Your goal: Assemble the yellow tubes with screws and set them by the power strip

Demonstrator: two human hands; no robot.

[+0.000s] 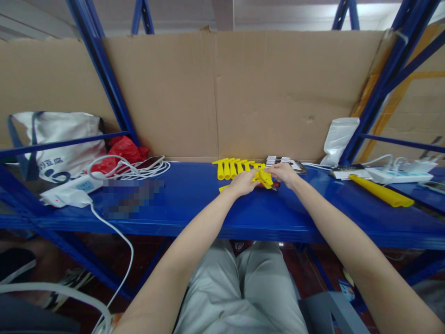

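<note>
Clock centred on the held piece, 12 pointing at the cardboard wall. Bright yellow, folded, thin-looking piece (265, 178) is between both hands, above the blue metal tabletop (181, 204). Left hand (243, 182) grasps it from the 9 o'clock side; right hand (284, 174) pinches its edge from 2–3 o'clock, exact finger placement too small to tell. Red, dark-tipped tool (276, 185) lies just beside it at 4 o'clock, partly hidden. Row of yellow tube-shaped pieces (227, 170) near 10 o'clock, just past left hand. Stack of white-and-black flat items (276, 159) at 1 o'clock, near right hand. Long yellow rolled sheet (382, 191) well apart at 3 o'clock. White plastic power strip (78, 186) far off at 9 o'clock; crumpled red plastic bag (127, 148) also 9.
</note>
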